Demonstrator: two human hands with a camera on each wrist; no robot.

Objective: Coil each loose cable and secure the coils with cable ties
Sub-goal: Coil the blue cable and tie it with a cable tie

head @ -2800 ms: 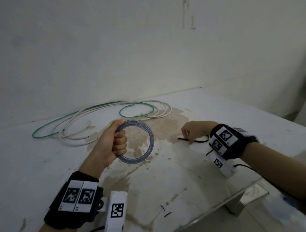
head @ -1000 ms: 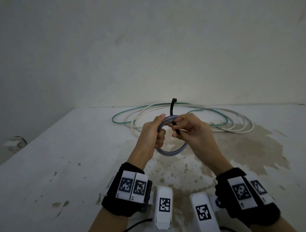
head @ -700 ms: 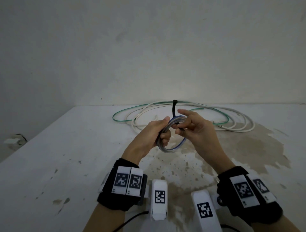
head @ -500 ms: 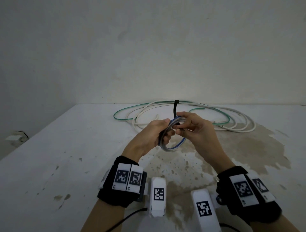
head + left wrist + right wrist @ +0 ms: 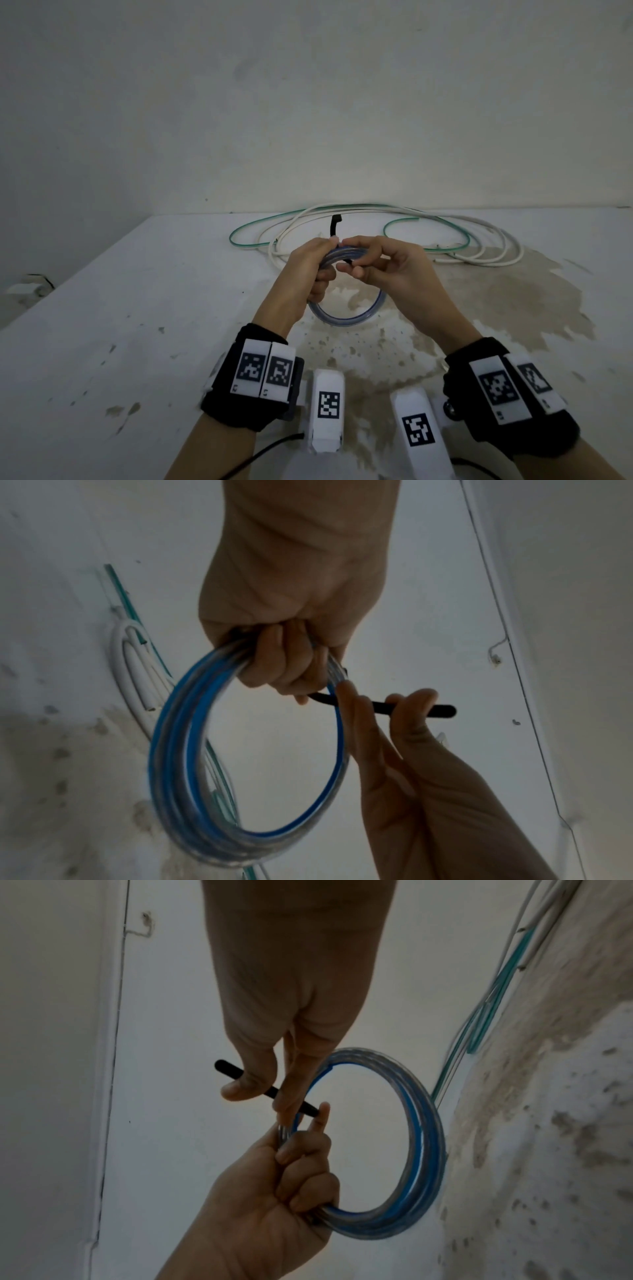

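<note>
The work surface is a white, stained tabletop (image 5: pixel 137 342) set against a plain pale wall (image 5: pixel 308 102); a brown blotch covers its centre and right in the head view.

From my remote station I read the hands as follows. My left hand (image 5: pixel 310 270), centre of the head view, is clenched around the coiled clear tube with a blue stripe (image 5: pixel 346 317); its fingers (image 5: pixel 277 661) wrap the upper arc of the coil, which hangs as a ring below the fist, clear of the tabletop. My right hand (image 5: pixel 387 270), just right of the left and touching it at the fingertips, pinches the thin black plastic cable tie (image 5: pixel 407 708) between thumb (image 5: pixel 250 1080) and fingers. The tie crosses the coil at the point where both hands meet. One end projects upward above the hands in the head view (image 5: pixel 335 224); the wrist views show a black end extending past the right thumb.

Beyond the hands, at the upper centre and upper right of the head view, the loose white cable (image 5: pixel 496 263) and the loose green cable (image 5: pixel 246 243) lie in wide overlapping loops on the tabletop beside the wall, well apart from the coil.
</note>
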